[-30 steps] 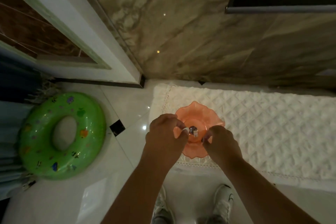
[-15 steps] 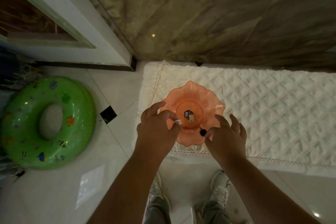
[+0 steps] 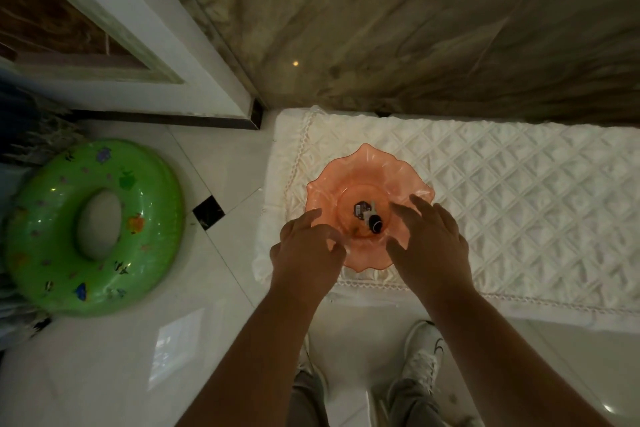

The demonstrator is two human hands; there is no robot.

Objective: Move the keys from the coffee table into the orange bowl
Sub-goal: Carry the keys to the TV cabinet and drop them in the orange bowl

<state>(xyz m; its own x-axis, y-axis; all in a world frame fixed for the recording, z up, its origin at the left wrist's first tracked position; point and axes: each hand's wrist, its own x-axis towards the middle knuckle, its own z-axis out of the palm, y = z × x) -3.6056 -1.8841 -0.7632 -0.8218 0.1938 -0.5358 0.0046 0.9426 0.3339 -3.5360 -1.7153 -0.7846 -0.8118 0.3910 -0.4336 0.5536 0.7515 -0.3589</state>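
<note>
Since a moment ago the left hand (image 3: 308,250) and the right hand (image 3: 429,239) have both let go, and the black round bit (image 3: 375,222) now lies with the keys (image 3: 362,210) in the middle of the orange bowl (image 3: 367,158). Both hands hover at the bowl's near edge with fingers (image 3: 420,203) spread wide and holding nothing, so the job looks done, and next they only need to pull back without bumping the bowl. A green swim ring (image 3: 93,288) lies on the floor, well apart and not in the way.
</note>
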